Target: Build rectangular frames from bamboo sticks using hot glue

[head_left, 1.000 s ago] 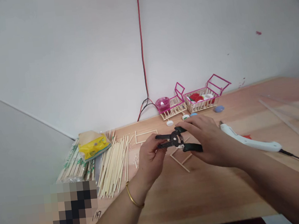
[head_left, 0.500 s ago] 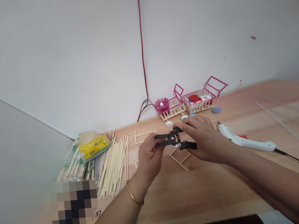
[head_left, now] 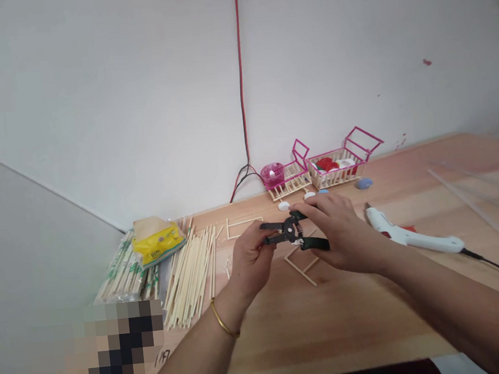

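Note:
My right hand [head_left: 344, 233] grips the handles of black cutting pliers [head_left: 293, 232] held above the wooden table [head_left: 332, 314]. My left hand [head_left: 250, 263] is closed at the pliers' jaws, its fingers pinched there on something too small to make out. Under the pliers lies a small frame of thin wooden sticks [head_left: 303, 261] flat on the table. A gold bangle sits on my left wrist.
A pile of loose wooden sticks [head_left: 191, 275] and packed sticks lie at the left, with a yellow packet [head_left: 156, 243] on them. A white glue gun [head_left: 413, 236] with a black cord lies at the right. Pink stick baskets [head_left: 336, 167] with caps stand by the wall.
The hands and pliers have stayed almost in place; my right hand closed the handles slightly and moved a little up and left. The view shifted slightly.

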Action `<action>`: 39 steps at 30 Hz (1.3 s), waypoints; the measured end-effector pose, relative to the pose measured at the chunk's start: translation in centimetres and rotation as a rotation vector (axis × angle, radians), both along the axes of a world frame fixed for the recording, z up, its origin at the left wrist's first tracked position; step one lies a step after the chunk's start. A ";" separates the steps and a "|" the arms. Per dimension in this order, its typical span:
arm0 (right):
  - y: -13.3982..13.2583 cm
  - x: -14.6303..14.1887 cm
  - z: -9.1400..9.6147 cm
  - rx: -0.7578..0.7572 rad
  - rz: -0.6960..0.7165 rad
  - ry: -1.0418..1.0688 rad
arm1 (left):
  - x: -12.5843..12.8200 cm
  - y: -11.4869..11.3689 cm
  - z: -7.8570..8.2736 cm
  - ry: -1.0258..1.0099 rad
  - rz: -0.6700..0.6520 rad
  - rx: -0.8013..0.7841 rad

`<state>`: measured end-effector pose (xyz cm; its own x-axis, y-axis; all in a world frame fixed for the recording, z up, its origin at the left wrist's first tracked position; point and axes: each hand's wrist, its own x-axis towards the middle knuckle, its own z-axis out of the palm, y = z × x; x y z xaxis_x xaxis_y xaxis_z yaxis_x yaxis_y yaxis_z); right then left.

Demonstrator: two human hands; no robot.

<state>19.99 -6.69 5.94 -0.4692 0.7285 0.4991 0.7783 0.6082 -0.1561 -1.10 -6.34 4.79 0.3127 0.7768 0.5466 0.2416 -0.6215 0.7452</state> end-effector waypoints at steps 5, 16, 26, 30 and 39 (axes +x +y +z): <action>0.1 0.2 -0.1 -0.018 0.012 -0.004 | -0.1 0.1 0.0 0.001 -0.040 0.029; -0.1 0.1 -0.1 -0.025 0.000 -0.020 | 0.1 0.0 0.2 0.025 -0.005 0.040; -0.1 0.0 -0.3 -0.054 -0.004 -0.028 | 0.2 -0.1 0.2 0.041 0.011 0.072; -0.1 -0.3 -0.4 -0.051 -0.018 -0.016 | 0.2 -0.1 0.4 0.038 0.040 0.107; 0.2 -0.4 -0.5 0.004 -0.091 -0.059 | 0.0 -0.2 0.9 0.060 0.035 0.100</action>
<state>19.59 -6.48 5.42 -0.4302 0.7673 0.4755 0.8380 0.5354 -0.1057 -1.08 -6.54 5.72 0.3212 0.7305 0.6027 0.3067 -0.6823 0.6636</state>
